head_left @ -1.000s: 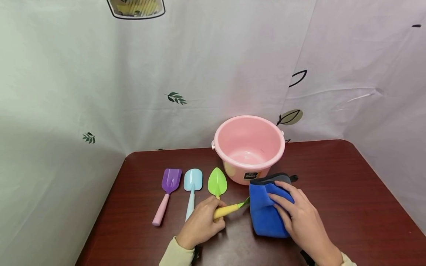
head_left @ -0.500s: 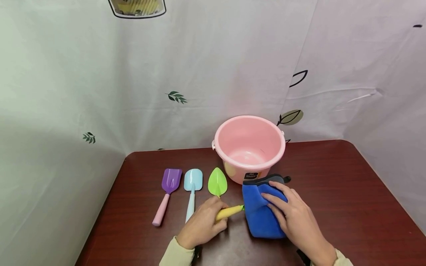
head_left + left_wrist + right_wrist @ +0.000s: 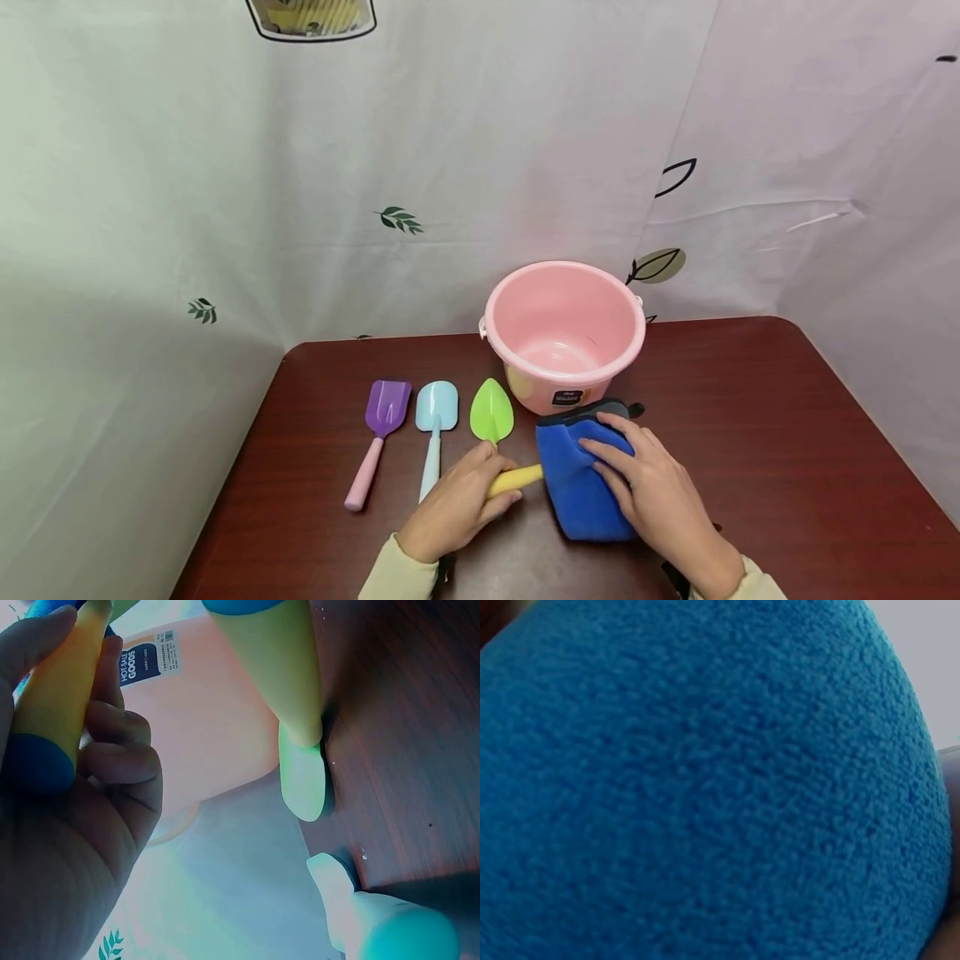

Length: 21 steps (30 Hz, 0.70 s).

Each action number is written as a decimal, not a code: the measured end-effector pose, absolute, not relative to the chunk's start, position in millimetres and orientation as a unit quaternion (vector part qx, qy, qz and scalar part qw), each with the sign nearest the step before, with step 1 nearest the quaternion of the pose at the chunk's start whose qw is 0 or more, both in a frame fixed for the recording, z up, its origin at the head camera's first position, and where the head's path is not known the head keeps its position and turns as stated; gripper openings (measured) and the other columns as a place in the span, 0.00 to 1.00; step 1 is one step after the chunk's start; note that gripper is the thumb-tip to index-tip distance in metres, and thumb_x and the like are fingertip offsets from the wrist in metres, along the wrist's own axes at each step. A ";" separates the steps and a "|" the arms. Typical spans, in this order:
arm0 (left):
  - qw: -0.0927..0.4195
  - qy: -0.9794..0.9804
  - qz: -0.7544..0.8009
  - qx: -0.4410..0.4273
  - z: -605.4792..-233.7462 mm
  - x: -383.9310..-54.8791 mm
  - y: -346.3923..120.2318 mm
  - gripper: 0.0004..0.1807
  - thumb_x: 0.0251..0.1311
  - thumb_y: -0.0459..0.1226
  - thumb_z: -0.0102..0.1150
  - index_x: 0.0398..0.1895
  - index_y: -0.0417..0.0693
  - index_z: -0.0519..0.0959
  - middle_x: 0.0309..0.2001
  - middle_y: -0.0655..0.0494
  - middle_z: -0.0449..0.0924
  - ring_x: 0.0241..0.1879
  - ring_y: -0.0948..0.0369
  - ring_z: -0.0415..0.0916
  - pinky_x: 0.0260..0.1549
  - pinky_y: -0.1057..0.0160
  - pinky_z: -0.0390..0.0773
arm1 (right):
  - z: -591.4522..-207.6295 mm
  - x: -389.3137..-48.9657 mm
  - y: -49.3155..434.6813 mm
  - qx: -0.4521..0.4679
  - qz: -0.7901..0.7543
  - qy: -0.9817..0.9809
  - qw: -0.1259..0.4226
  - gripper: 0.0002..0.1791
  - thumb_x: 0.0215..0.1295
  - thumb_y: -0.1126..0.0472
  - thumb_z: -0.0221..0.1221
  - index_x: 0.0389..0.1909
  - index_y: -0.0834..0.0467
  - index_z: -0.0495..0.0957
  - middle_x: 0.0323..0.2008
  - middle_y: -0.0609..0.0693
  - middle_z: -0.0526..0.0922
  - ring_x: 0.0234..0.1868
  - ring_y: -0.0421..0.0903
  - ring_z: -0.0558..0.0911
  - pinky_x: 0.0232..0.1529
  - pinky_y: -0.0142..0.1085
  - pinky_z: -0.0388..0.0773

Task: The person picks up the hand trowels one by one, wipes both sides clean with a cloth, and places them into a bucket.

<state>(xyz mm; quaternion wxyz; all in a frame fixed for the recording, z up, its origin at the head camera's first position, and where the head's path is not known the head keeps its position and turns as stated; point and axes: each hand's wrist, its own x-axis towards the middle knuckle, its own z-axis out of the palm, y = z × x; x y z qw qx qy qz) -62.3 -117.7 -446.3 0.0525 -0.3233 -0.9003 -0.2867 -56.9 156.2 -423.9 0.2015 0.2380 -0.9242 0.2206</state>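
In the head view my left hand (image 3: 456, 504) grips a hand trowel by its yellow handle (image 3: 519, 478), which points right. Its green blade is hidden by the blue plush cleaning mitt (image 3: 579, 492), which has a dark grey edge. My right hand (image 3: 662, 498) holds this mitt from the right, with the fingers spread over its upper side and the thumb hidden. Seen from the left wrist, thumb and fingers wrap the yellow handle (image 3: 64, 694) above its blue end. Blue pile (image 3: 705, 780) fills most of the right wrist view.
A pink bucket (image 3: 517, 371) stands behind the hands. Left of it lie a purple shovel (image 3: 387, 406) with a pink handle, a light blue shovel (image 3: 437, 407) and a green trowel (image 3: 492, 410), partly covered by my left hand. A patterned white curtain (image 3: 480, 167) borders the dark red table (image 3: 787, 433).
My right hand has shifted left with the mitt, covering the trowel's green blade, which showed beside the mitt earlier. My left hand has barely moved.
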 end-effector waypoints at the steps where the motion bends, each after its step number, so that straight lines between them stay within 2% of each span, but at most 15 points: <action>1: 0.054 -0.900 -0.287 -0.324 -446.3 -62.2 -117.5 0.10 0.63 0.40 0.68 0.44 0.48 0.81 0.35 0.65 0.65 0.29 0.69 0.62 0.34 0.72 0.67 | -424.3 -56.9 155.6 0.236 0.219 -0.926 0.198 0.18 0.58 0.61 0.71 0.51 0.48 0.87 0.61 0.52 0.77 0.54 0.52 0.79 0.42 0.51 0.83; 8: 0.061 -0.895 -0.291 -0.332 -446.9 -62.6 -117.2 0.09 0.66 0.42 0.65 0.44 0.47 0.81 0.36 0.65 0.66 0.31 0.69 0.63 0.36 0.72 0.67 | -426.0 -56.3 152.5 0.230 0.208 -0.934 0.178 0.21 0.57 0.63 0.73 0.53 0.47 0.86 0.62 0.53 0.75 0.56 0.55 0.78 0.41 0.52 0.83; 21: 0.057 -0.886 -0.301 -0.348 -446.1 -62.1 -115.6 0.08 0.65 0.40 0.65 0.44 0.48 0.81 0.35 0.66 0.67 0.31 0.70 0.63 0.35 0.75 0.67 | -428.5 -56.6 151.3 0.233 0.211 -0.926 0.208 0.22 0.55 0.62 0.73 0.53 0.47 0.86 0.61 0.54 0.76 0.55 0.55 0.79 0.41 0.53 0.83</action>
